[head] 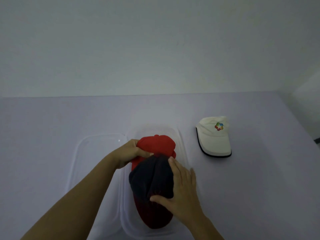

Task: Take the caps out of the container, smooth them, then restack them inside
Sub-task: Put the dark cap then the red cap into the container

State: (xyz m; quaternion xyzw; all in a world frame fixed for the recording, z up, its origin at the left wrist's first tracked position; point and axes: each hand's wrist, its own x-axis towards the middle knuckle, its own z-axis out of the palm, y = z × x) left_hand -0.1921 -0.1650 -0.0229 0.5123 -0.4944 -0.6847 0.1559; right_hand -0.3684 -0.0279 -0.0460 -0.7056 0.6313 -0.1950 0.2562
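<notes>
Clearly 3 caps: red [156, 144], dark [150, 177], white [214, 139]; 1 container [182, 142], maybe lid [97, 146].

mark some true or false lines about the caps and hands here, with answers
1. The white cap lies inside the container. False: it lies on the table, to the right of the container.
2. The left hand grips the red cap. True.
3. The right hand rests on the dark cap. True.
4. The white cap is plain, with no logo. False: it bears a colourful logo on its front.
</notes>
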